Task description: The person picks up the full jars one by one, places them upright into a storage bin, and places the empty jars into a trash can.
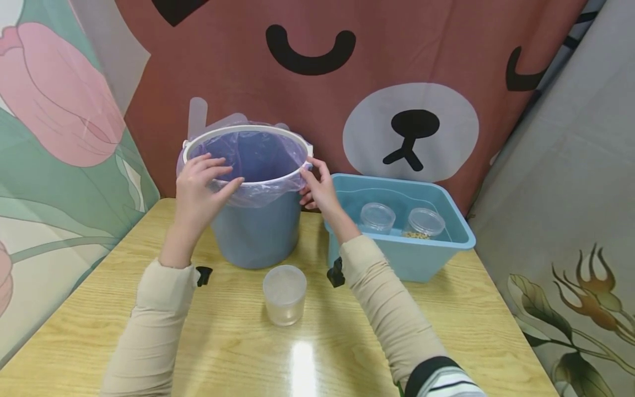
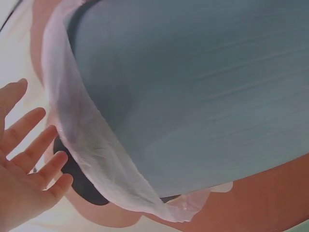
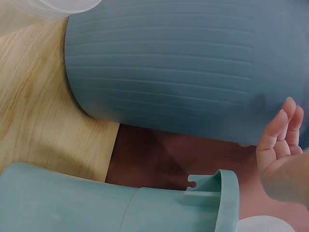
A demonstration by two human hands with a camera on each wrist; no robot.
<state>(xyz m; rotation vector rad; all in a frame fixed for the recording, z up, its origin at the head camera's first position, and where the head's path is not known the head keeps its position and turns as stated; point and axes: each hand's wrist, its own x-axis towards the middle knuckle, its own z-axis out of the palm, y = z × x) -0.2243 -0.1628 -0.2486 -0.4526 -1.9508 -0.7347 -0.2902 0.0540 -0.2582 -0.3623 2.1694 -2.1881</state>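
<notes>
A blue trash bin (image 1: 258, 231) stands on the table, lined with a translucent purple trash bag (image 1: 263, 194). The bag's edge folds outward under a white rim ring (image 1: 248, 128). My left hand (image 1: 200, 184) is at the bin's front left, fingers spread; the left wrist view shows its fingers (image 2: 41, 159) straight beside the folded bag (image 2: 96, 150). At the right side of the rim, my right hand (image 1: 319, 190) pinches the ring between thumb and index finger. Its other fingers (image 3: 282, 130) bend near the bin wall in the right wrist view; the pinch itself is out of sight there.
Right of the bin, a light blue tub (image 1: 397, 253) holds two clear lidded jars, one (image 1: 424, 221) with small yellowish bits inside. A translucent cup (image 1: 285, 298) stands in front of the bin. A patterned curtain (image 1: 421, 44) hangs close behind.
</notes>
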